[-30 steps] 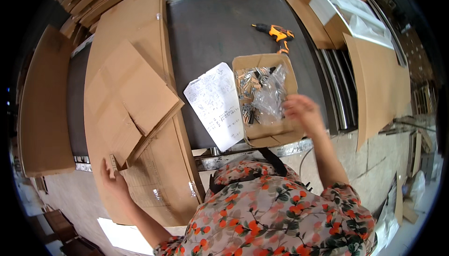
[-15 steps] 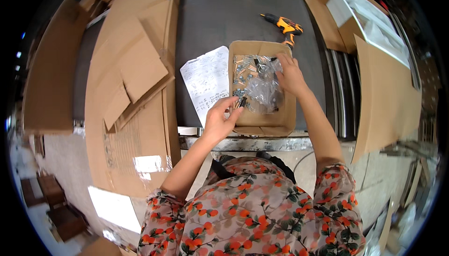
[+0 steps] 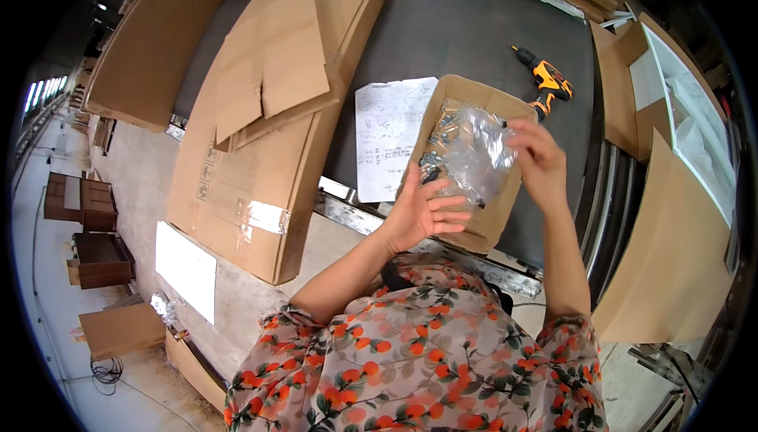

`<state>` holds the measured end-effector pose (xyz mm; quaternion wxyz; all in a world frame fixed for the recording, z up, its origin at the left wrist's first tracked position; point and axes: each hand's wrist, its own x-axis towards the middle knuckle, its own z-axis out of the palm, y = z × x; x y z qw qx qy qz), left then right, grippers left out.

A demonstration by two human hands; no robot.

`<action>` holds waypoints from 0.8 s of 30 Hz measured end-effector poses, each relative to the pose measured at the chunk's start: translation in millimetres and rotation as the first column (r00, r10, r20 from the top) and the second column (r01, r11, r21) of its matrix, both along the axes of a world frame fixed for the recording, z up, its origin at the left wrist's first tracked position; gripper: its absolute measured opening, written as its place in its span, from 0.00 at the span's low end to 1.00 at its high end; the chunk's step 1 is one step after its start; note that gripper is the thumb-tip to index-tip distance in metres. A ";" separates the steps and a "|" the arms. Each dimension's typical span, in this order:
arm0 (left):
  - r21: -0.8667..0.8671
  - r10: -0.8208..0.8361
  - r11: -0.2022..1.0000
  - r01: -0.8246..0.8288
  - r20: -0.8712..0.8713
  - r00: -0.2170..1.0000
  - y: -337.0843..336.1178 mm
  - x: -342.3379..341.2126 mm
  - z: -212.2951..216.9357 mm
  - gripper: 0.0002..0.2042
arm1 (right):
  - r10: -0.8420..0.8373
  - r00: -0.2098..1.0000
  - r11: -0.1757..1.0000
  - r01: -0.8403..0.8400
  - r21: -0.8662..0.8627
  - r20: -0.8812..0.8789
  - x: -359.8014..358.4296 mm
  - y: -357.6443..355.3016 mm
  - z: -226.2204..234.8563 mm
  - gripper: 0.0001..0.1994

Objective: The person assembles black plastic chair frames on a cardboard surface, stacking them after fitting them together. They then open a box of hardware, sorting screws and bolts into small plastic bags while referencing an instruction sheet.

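A clear plastic bag of small metal hardware point(image 3: 467, 152) is lifted above an open shallow cardboard box point(image 3: 505, 219) on the dark worktable point(image 3: 466, 33). My right hand point(image 3: 537, 162) grips the bag's upper right edge. My left hand point(image 3: 425, 212) is under the bag's lower left side, fingers spread and touching it. A white printed sheet of paper point(image 3: 384, 138) lies just left of the box.
An orange and black cordless drill point(image 3: 546, 83) lies behind the box. Large flattened cardboard sheets point(image 3: 272, 108) cover the table's left part. More cardboard point(image 3: 669, 250) leans at the right. A brown cabinet part point(image 3: 99, 258) stands on the floor at left.
My left hand came from the cardboard at far left to the box and now supports the bag. My right hand has lifted the bag out of the box.
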<state>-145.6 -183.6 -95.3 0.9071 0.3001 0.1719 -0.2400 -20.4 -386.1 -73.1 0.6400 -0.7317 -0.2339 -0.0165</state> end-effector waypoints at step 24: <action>0.845 -0.287 0.463 -0.267 0.428 0.857 51.8 56.2 -104.1 0.34 | -0.391 0.734 0.837 0.534 0.117 -0.556 -42.2 7.5 -46.2 0.11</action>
